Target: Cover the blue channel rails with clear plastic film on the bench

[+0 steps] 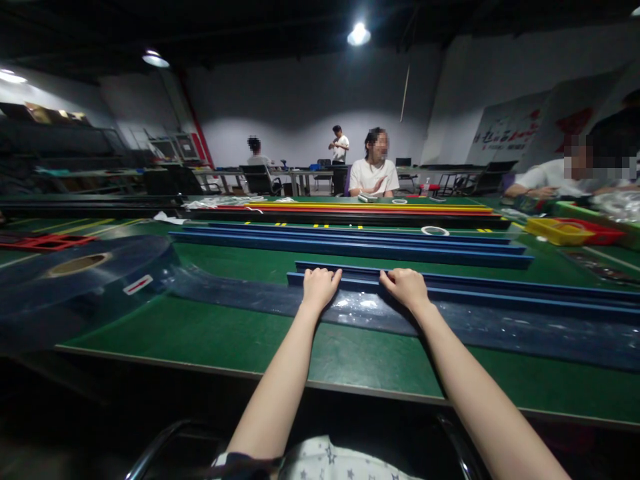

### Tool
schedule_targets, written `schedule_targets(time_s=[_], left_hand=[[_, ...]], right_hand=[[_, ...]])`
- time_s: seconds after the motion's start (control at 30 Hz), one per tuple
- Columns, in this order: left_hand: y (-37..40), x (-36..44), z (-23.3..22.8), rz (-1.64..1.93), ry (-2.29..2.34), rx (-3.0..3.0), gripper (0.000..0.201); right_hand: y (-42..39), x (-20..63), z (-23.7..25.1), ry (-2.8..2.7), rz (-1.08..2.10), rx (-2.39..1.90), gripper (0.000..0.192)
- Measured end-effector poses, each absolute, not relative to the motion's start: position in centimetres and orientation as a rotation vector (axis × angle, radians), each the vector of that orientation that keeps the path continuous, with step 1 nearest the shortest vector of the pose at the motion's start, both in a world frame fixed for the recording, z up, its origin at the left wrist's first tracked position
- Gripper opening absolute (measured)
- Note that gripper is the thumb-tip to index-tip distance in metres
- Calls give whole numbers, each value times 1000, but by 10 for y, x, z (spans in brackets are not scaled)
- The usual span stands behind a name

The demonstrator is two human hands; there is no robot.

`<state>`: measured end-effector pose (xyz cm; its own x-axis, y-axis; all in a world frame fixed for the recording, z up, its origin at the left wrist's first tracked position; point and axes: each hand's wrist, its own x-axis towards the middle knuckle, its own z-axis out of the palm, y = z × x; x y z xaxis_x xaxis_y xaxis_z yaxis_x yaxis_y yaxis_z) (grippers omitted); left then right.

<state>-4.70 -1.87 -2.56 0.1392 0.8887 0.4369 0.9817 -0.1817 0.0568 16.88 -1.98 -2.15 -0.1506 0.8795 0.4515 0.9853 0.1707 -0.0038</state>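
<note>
A long blue channel profile lies across the table in front of me, its left end just beyond my left hand. My left hand is closed over the near wall of this profile, close to that end. Farther right along the same wall, my right hand grips it too, with the thumb pointing left. Under and in front of the profile runs a strip of clear, bluish plastic film. The strip comes off a large film roll at the left. My fingertips are hidden behind the profile wall.
More blue profiles lie beyond, then black, red and yellow strips. A white ring rests there. Yellow tray and red tray stand right. One person sits opposite; another sits right. The green table's edge is nearest me.
</note>
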Motion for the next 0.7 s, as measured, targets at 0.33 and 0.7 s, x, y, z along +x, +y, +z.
schedule_targets(time_s=[0.33, 0.7], left_hand=[[-20, -50, -19, -524, -1916, -2169, 52], [-10, -77, -23, -637, -2243, -1699, 50]], right_hand=[[-28, 174, -8, -2273, -145, -1901, 69], [-29, 203, 0, -2136, -139, -2022, 60]])
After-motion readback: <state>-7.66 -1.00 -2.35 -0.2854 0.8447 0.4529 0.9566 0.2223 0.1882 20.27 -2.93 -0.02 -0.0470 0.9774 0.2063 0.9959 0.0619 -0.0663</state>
